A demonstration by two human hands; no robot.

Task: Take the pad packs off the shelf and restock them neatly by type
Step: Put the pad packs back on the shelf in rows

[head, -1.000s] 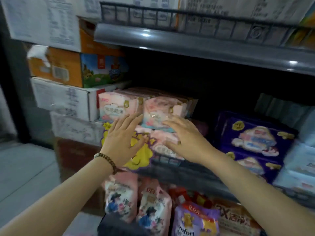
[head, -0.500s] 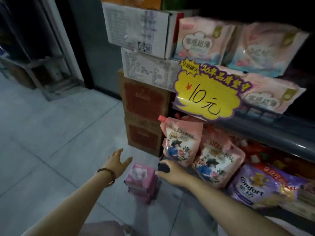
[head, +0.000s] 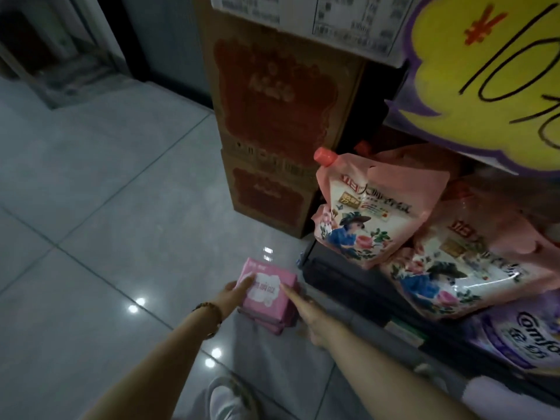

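Nearest the camera, below both wrists, the toe of a pale shoe (head: 225, 398) rests on the grey tiled floor (head: 106, 253). The left hand (head: 233, 295), with a beaded bracelet (head: 209, 311) on its wrist, lays its fingers (head: 247, 281) over the left edge of the top pad pack. Whether the thumb pinches from below cannot be told. The right hand (head: 307, 312) stretches its fingers (head: 288, 291) straight along the right edge of the same pack, touching it and curled round nothing.

Between the two sets of fingers sits the small stack of pink pad packs (head: 268, 294), lying flat on the floor with the white label up.

Just right of the right fingers runs the dark bottom shelf (head: 342, 283). On it, beyond and to the right of the fingers, lean two pink spouted pouches (head: 366, 216), with a purple bag (head: 521, 338) further right.

Straight beyond the fingers stand stacked brown cardboard boxes (head: 266, 122). Far above and right of them hangs a yellow price sign (head: 485, 71).
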